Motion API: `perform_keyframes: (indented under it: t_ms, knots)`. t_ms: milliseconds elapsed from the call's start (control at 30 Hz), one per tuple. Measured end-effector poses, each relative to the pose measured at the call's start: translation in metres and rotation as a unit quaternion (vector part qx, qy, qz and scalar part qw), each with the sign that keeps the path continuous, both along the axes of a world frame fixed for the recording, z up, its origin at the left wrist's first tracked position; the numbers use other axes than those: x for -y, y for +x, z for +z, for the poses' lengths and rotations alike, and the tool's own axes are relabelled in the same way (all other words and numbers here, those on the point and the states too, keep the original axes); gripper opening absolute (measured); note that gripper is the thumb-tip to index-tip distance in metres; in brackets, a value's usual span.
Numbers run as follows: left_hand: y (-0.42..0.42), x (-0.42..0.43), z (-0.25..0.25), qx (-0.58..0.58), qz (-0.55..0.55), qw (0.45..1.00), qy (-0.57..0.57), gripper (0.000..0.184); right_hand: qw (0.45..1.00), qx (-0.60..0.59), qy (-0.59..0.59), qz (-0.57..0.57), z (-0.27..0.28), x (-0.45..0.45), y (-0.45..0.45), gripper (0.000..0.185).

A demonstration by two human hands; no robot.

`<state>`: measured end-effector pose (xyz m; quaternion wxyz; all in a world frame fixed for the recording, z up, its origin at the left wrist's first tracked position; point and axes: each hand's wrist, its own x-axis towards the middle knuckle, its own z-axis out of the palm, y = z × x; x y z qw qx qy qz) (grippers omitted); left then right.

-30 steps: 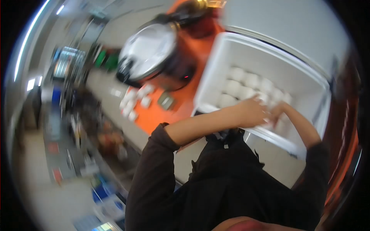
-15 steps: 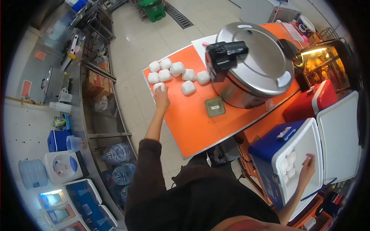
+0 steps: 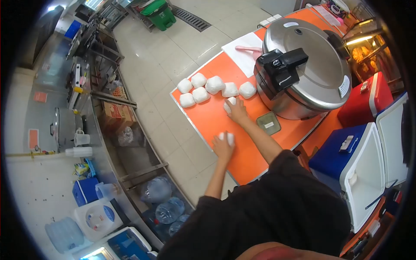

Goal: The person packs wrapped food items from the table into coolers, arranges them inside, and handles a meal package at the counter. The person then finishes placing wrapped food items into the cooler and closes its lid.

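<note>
My left hand (image 3: 223, 148) is closed around a white wrapped bundle (image 3: 227, 138) near the left edge of the orange tabletop (image 3: 249, 154). Farther up the table, my right hand (image 3: 237, 112) grips another white wrapped bundle (image 3: 229, 104), its fingers over the top and side. Beyond the hands lie several similar rounded bundles (image 3: 201, 95), grouped at the table's far left corner and reaching toward the big steel cooker (image 3: 310, 65). A small olive-green square object (image 3: 268, 123) with a white label rests right of my right forearm.
A pink utensil (image 3: 248, 48) lies on a white sheet (image 3: 243, 60) beside the cooker. On the right are an open blue cooler (image 3: 342, 149), a red cooler (image 3: 366, 97) and a lit food case (image 3: 368, 52). A steel counter (image 3: 102, 162) runs along the left.
My right hand has left the open cooler and now grips a bundle on the table. My left hand has brought its bundle from the corner group toward me. The view has shifted.
</note>
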<state>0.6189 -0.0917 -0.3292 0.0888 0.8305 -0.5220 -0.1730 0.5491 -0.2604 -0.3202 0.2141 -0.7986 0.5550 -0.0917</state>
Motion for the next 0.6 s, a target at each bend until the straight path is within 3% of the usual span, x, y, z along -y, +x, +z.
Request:
perform_keyframes:
  t_ms: [100,167,233,267,333,367,400,467,533,567,600]
  knots:
    - [-0.03,-0.039,-0.003,0.016,-0.022,0.999,-0.022,0.072,0.999,-0.035,-0.032,0.005,-0.041,0.003,0.017,0.065]
    - [-0.048,-0.058,0.014,0.006,-0.056,0.997,0.05,0.084,0.996,-0.05,-0.062,0.042,-0.054,-0.018,0.01,0.073]
    - [-0.057,-0.069,0.016,0.051,-0.155,0.985,0.053,0.084,0.993,0.034,0.106,0.04,0.01,-0.051,-0.022,0.079]
    - [-0.057,-0.071,0.017,0.103,-0.217,0.97,0.051,0.083,0.962,0.178,0.204,0.025,0.022,-0.068,-0.044,0.082]
    - [-0.041,-0.074,-0.028,0.115,-0.288,0.95,-0.026,0.075,0.839,0.412,0.354,0.042,0.051,-0.1,-0.091,0.089]
    - [-0.024,-0.076,-0.071,0.038,-0.329,0.941,-0.063,0.079,0.76,0.497,0.413,0.073,0.075,-0.117,-0.123,0.092]
    - [-0.017,-0.073,-0.091,-0.039,-0.366,0.925,-0.096,0.084,0.728,0.514,0.444,0.096,0.113,-0.134,-0.159,0.095]
    - [-0.03,-0.056,-0.026,-0.023,-0.384,0.922,-0.045,0.076,0.685,0.495,0.52,0.118,0.213,-0.168,-0.239,0.106]
    - [-0.03,-0.038,-0.002,-0.001,-0.413,0.911,0.01,0.068,0.699,0.525,0.422,0.241,0.253,-0.201,-0.337,0.119]
    - [-0.023,-0.03,-0.008,-0.155,-0.389,0.905,0.079,0.065,0.699,0.538,0.369,0.292,0.277,-0.215,-0.386,0.118]
    - [-0.021,-0.019,-0.012,-0.299,-0.351,0.874,0.155,0.063,0.735,0.528,0.339,0.257,0.3,-0.229,-0.433,0.105]
